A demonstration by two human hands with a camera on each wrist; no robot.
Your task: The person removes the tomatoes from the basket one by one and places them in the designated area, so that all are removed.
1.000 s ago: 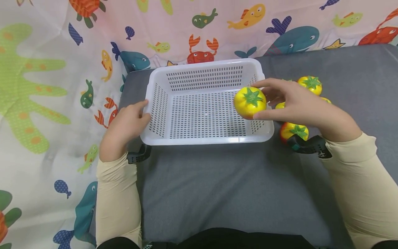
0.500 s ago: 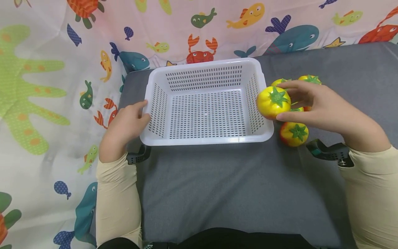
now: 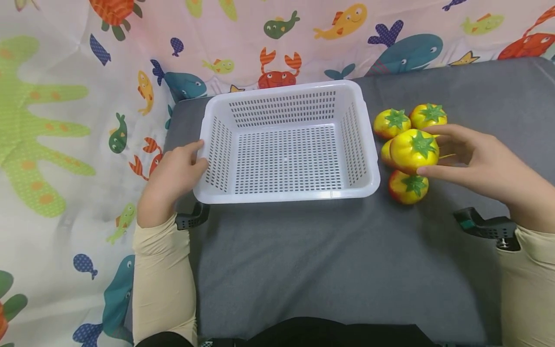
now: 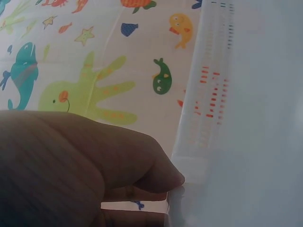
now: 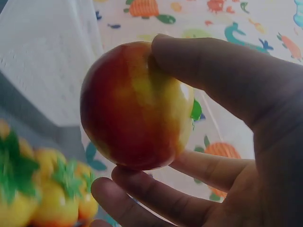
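A yellow tomato (image 3: 415, 150) with a green star-shaped top and a red underside is in my right hand (image 3: 481, 161). Thumb and fingertips pinch it at its sides, in front of the other tomatoes. The right wrist view shows the held tomato's red-and-yellow skin (image 5: 135, 106) between thumb and fingers. My left hand (image 3: 171, 178) grips the left rim of a white perforated plastic basket (image 3: 284, 195). In the left wrist view one fingertip of that hand (image 4: 137, 161) presses on the rim; the other fingers are partly hidden.
Beside the basket's right end sit a tomato (image 3: 391, 124), another tomato at the back (image 3: 428, 116) and a front tomato (image 3: 408, 188). A further tomato (image 3: 386, 153) is partly covered by the held one. A sea-animal curtain (image 3: 243, 43) borders the grey-covered table (image 3: 303, 260).
My right hand has carried the tomato rightward, from over the basket's right end to over the other tomatoes. My left hand and the basket have barely moved.
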